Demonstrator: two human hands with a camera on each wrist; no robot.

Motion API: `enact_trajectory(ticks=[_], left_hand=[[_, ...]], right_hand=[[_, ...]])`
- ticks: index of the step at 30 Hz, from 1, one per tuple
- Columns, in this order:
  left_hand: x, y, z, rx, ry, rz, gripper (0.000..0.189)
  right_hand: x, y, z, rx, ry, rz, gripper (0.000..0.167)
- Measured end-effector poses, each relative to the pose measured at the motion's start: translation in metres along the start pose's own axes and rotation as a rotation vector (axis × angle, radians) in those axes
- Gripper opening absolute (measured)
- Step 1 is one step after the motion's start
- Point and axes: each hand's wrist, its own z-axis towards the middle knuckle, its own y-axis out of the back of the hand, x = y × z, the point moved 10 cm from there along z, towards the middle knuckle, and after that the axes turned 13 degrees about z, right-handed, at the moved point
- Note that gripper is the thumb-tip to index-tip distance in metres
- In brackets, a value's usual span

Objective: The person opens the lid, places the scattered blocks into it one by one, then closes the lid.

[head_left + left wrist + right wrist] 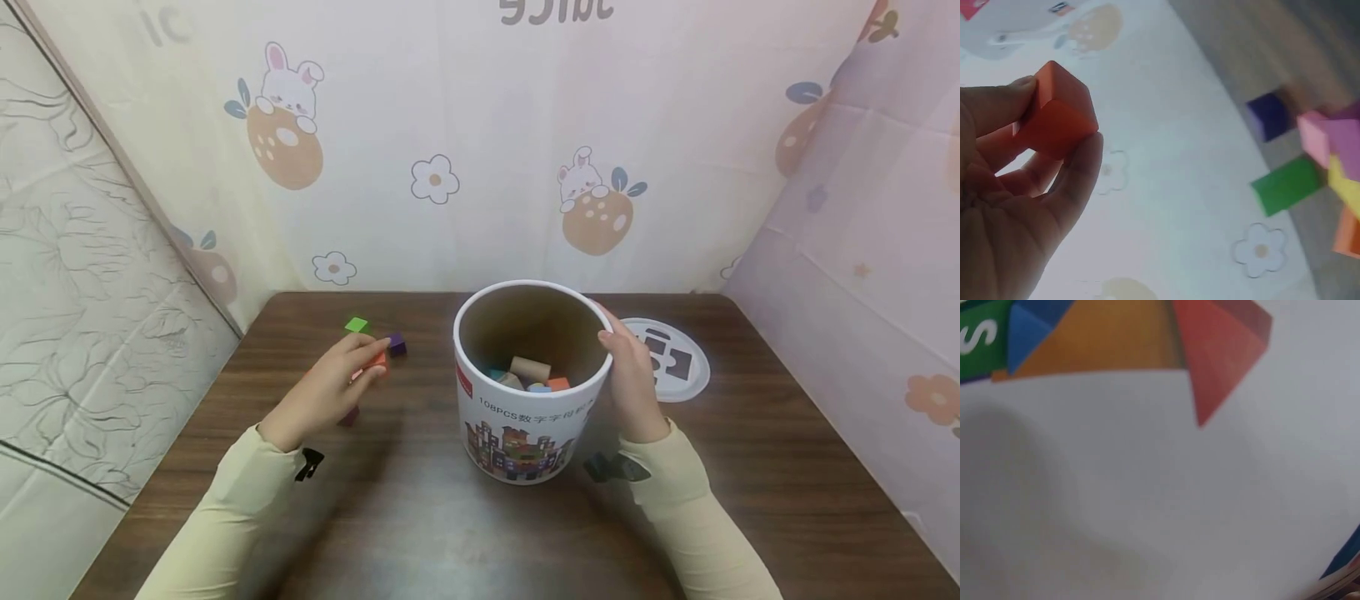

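Observation:
My left hand (324, 390) pinches an orange-red block (1063, 115) between thumb and fingers, above the left side of the table. Behind and beneath that hand are a green block (1286, 185), a dark purple block (397, 344) and several other coloured blocks, partly hidden in the head view. With my right hand (632, 382) I grip the rim of a white bucket (517, 454) on its right side, thumb over the edge. The bucket leans a little toward me. Inside lie several blocks, among them a wooden cylinder (530, 369). Its printed wall (1116, 469) fills the right wrist view.
A white lid (701, 371) with shaped cut-outs lies flat on the brown wooden table (420, 533), right of the bucket and partly behind my right hand. A patterned curtain (495, 208) hangs along the table's back edge.

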Motion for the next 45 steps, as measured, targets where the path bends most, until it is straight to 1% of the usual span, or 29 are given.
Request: enact_trajectory(ticks=[2,6,8,10,12,16,19,22,24,26,31,35,39,45], left_hand=[[-0.007,0.009,0.004,-0.041,-0.016,-0.006,0.045],[-0.022,0.027,0.014,-0.153,-0.049,-0.019,0.047],[-0.03,0.034,0.02,-0.206,-0.065,-0.029,0.048],[-0.04,0.04,0.025,-0.241,-0.083,-0.047,0.048],[-0.05,0.043,0.032,-0.256,-0.092,-0.069,0.049],[-0.069,0.045,0.044,-0.238,-0.11,-0.114,0.051],[-0.084,0.044,0.054,-0.234,-0.157,-0.126,0.051],[-0.099,0.042,0.063,-0.239,-0.21,-0.119,0.049],[-0.107,0.038,0.071,-0.216,-0.228,-0.131,0.049],[-0.114,0.032,0.078,-0.179,-0.229,-0.139,0.05],[-0.124,0.013,0.094,-0.051,-0.194,-0.201,0.049],[-0.131,0.002,0.105,0.04,-0.166,-0.237,0.047],[-0.138,-0.005,0.116,0.11,-0.161,-0.226,0.047],[-0.15,-0.018,0.132,0.198,-0.181,-0.16,0.047]], right_hand=[[0.0,0.0,0.0,0.0,0.004,0.001,0.048],[0.001,0.001,0.001,-0.004,0.005,0.001,0.048],[0.001,0.001,0.0,-0.005,0.003,-0.005,0.048],[0.0,0.002,0.0,-0.007,-0.001,-0.021,0.048],[0.0,0.002,0.0,-0.006,-0.008,-0.023,0.048],[0.001,0.002,-0.001,-0.003,-0.016,-0.03,0.048],[0.002,0.002,-0.001,0.005,-0.015,-0.028,0.048],[0.002,0.002,-0.001,0.008,-0.015,-0.029,0.048],[0.001,0.002,-0.001,0.008,-0.016,-0.031,0.047],[0.001,0.002,-0.001,0.008,-0.016,-0.031,0.047],[0.001,0.003,-0.001,0.004,-0.018,-0.019,0.047],[0.0,0.006,-0.001,-0.019,-0.031,-0.026,0.048],[0.002,0.007,-0.002,-0.018,-0.028,-0.034,0.048],[0.003,0.006,-0.004,-0.004,-0.038,-0.045,0.047]])
